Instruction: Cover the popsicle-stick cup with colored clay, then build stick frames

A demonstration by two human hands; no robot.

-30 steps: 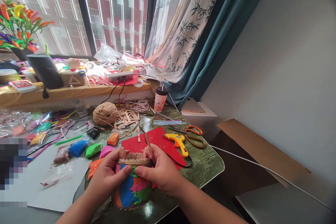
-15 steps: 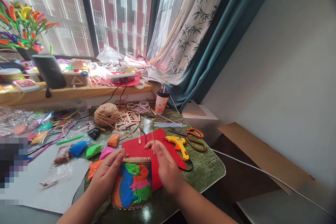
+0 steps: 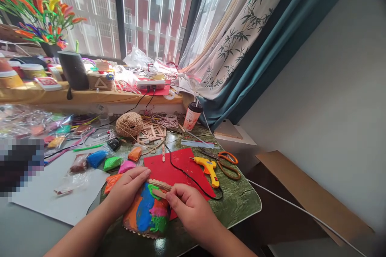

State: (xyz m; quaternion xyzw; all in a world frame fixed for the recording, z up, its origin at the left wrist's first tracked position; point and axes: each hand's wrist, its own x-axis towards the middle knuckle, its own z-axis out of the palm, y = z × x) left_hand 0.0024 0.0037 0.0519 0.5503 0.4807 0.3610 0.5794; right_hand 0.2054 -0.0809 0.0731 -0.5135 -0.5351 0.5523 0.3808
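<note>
My left hand [image 3: 132,184] is wrapped round the left side of a cup-shaped holder [image 3: 144,213] coated in orange, blue, green and pink clay. A pale ridged trim runs along its upper and lower edges. Between the thumb and fingers of my right hand [image 3: 189,207] is a wooden craft stick [image 3: 159,194]. Its flat tip lies against the green clay near the holder's upper edge. Beneath and behind the holder is a red sheet [image 3: 181,164]. Packets of orange clay [image 3: 113,183] and pink clay [image 3: 127,166] lie just beyond my left hand.
A yellow glue gun [image 3: 208,169] and orange-handled scissors [image 3: 227,162] lie to the right, with a black cord crossing the red sheet. Farther back are a twine ball [image 3: 129,124], loose wooden sticks [image 3: 150,131] and a paper cup [image 3: 193,116]. White board [image 3: 75,209] lies left.
My right hand has come down and turned, bringing the craft stick from upright above the holder onto its green clay. The holder has tilted slightly in my left hand. The camera view has shifted.
</note>
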